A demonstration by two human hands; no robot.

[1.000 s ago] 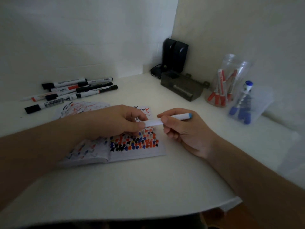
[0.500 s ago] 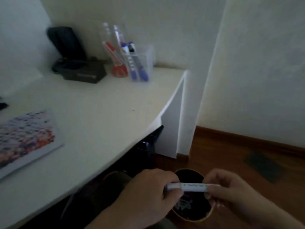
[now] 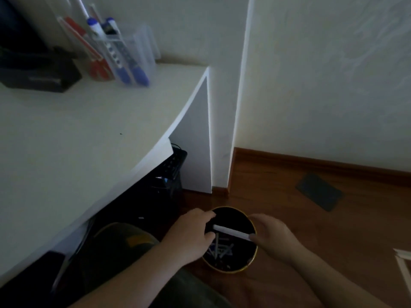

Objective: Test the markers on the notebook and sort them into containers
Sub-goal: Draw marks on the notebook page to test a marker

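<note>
A white marker (image 3: 231,233) lies level over the mouth of a round black bin (image 3: 252,262) with a gold rim, standing on the wooden floor. My left hand (image 3: 191,232) pinches its left end and my right hand (image 3: 270,235) holds its right end. Several discarded markers (image 3: 220,250) lie in the bin's bottom. On the white desk (image 3: 66,134), a clear container of blue markers (image 3: 124,54) and one of red markers (image 3: 89,52) stand at the back. The notebook is out of view.
A dark box (image 3: 37,72) sits at the desk's far left. Under the desk stands a black mesh basket (image 3: 171,174). A white wall corner (image 3: 222,130) rises behind the bin, and a dark floor vent (image 3: 318,191) lies to the right.
Both hands carried the marker from above the notebook down off the desk to the floor bin. The view swung right and down; now the marker hangs lower over the bin's opening.
</note>
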